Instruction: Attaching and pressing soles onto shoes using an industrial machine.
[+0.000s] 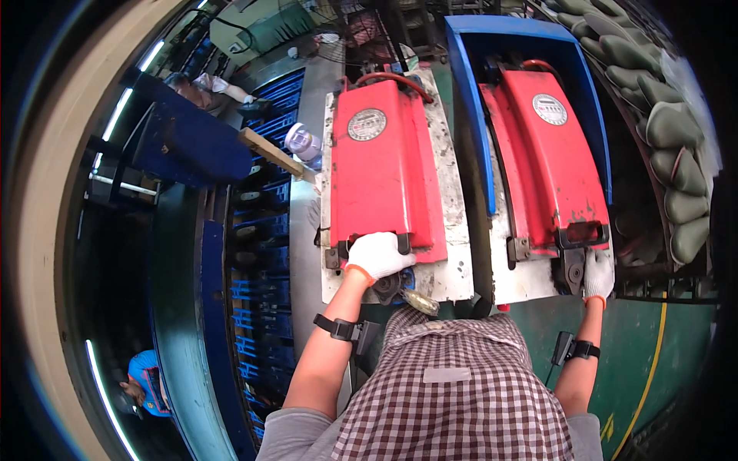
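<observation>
Two machines with red covers stand side by side in front of me. My left hand [378,255], in a white knitted glove, is closed over the black front handle [404,243] of the left red cover [384,177]. My right hand [599,274], gloved the same way, is at the front right corner of the right machine, just below the black handle [583,233] of the right red cover [550,146]. Its fingertips are hidden against the machine. Below my left hand sits a dark round fitting [387,287], with a shiny crumpled wrapped piece [420,301] beside it.
A blue hood [523,29] surrounds the right machine at the back and sides. Stacked greenish shoe-shaped pieces [676,169] fill a rack at right. A clear plastic bottle [304,144] stands left, near a blue roller conveyor [265,207]. Other people are farther left.
</observation>
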`<state>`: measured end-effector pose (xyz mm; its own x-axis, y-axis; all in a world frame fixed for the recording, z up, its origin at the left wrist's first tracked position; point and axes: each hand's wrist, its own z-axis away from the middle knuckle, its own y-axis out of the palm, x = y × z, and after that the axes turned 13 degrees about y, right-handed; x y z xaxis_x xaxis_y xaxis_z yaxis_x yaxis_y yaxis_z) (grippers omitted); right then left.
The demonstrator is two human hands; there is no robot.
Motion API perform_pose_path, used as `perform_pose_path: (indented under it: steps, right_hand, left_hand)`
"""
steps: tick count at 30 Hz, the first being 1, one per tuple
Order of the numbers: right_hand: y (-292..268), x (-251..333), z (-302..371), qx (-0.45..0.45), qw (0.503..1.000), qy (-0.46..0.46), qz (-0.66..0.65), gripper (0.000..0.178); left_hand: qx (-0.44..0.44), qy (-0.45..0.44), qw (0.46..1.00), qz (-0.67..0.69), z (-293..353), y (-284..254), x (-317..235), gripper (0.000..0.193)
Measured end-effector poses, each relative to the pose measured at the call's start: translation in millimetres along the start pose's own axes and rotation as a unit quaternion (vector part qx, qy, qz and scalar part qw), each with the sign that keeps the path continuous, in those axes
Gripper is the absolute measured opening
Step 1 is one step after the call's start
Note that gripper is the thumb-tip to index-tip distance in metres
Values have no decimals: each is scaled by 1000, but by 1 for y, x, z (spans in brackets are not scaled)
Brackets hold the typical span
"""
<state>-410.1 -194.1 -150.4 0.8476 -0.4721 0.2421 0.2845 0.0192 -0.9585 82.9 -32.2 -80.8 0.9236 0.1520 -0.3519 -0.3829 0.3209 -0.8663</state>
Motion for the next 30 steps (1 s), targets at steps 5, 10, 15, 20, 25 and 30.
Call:
perform_pose_path:
  steps: [5, 10, 15, 20, 25, 30]
  right_hand:
    - [5, 0, -7, 2, 1000, 14, 3, 45]
    - [2, -2, 1, -20, 999, 0, -36, 44]
    - [9, 6, -3, -45, 999, 1, -14, 44]
    - [-4, 13, 4, -33, 999, 25, 4, 48]
    - [-8, 18, 8, -28, 999, 28, 11, 49]
    - [-11, 19, 11, -19, 999, 35, -19, 49]
  left_hand:
    - [-20, 14, 1000, 0, 1, 8, 5, 42]
    - [5, 10, 1000, 4, 1, -7, -7, 44]
    - [-9, -4, 999, 39, 2, -7, -3, 41]
    - [8, 7, 1000, 13, -2, -10, -10, 44]
    - [-26, -5, 999, 36, -1, 0, -3, 50]
    - [-15, -11, 999, 27, -3, -2, -4, 51]
